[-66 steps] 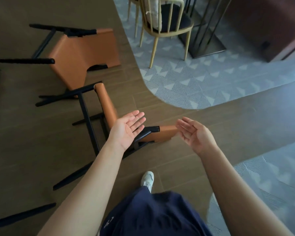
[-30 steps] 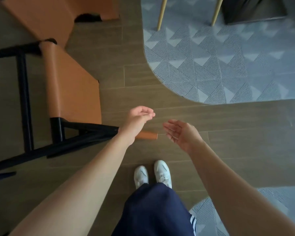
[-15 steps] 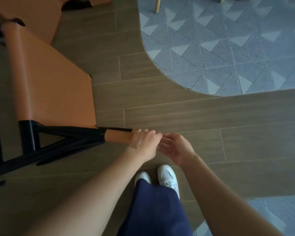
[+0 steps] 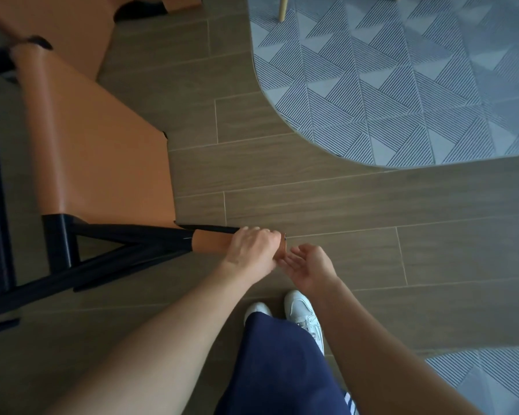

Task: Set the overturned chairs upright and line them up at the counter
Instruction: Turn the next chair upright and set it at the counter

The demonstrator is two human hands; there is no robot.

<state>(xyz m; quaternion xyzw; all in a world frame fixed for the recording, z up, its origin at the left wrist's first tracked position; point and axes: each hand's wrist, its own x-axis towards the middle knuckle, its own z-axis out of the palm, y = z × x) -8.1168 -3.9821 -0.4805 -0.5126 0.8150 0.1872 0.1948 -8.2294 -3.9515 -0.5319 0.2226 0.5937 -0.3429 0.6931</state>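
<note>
left hand (image 4: 253,248) gripping chair armrest (image 4: 212,241) — right hand (image 4: 307,265) beside, fingers loose

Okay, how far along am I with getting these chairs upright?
Nothing looks done yet. The near orange leather chair with black frame lies on its side on the wood-plank floor. In hand: your left hand grips its leather-wrapped bar, right hand open beside its end. Left: lift it, deal with the second orange chair partly in view, then line up; no counter shows.

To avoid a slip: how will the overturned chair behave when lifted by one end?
Probably stiff: the chair has a braced black frame. May swing: only the left hand grips its end; the right hand holds nothing.
</note>
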